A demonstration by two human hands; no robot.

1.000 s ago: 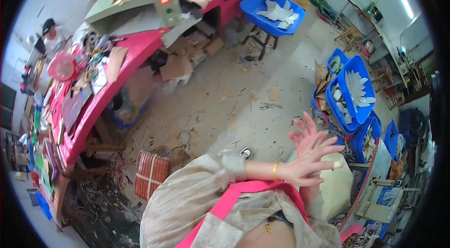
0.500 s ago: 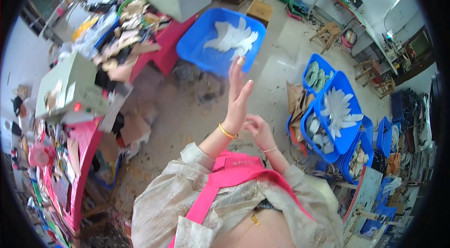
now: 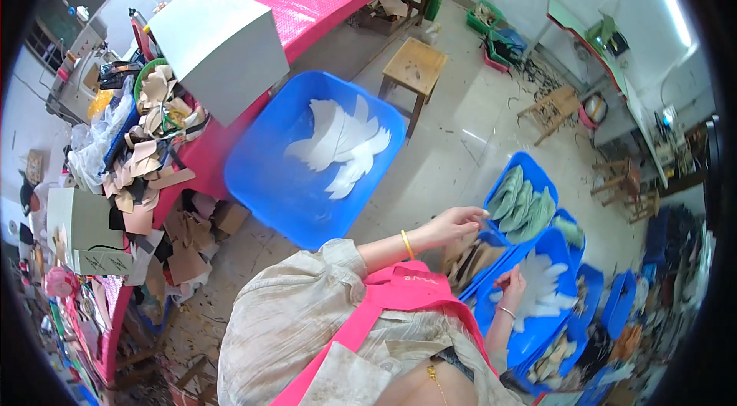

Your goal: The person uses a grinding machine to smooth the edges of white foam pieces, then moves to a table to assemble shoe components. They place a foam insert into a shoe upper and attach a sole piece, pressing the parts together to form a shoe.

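A worker in a pale jacket and pink apron has turned from the cluttered pink table (image 3: 322,3) toward a cluster of blue trays on the floor, where half a second ago one arm was raised high in front of the large blue tub (image 3: 315,156). Now the left hand (image 3: 453,223) reaches out low, fingers (image 3: 477,212) loosely spread and holding nothing that can be made out, hovering just above a tray of brown cut pieces (image 3: 468,264) and beside the tray of green pieces (image 3: 522,202). The right hand (image 3: 513,283) rests at the edge of the tray of white cut pieces (image 3: 541,287), fingers curled; whether they grip a piece cannot be told. The drop of the arm suggests the worker has moved on to sorting among these trays. The tub, holding white cut shapes (image 3: 342,141), stands apart to the left, near a wooden stool (image 3: 414,68).
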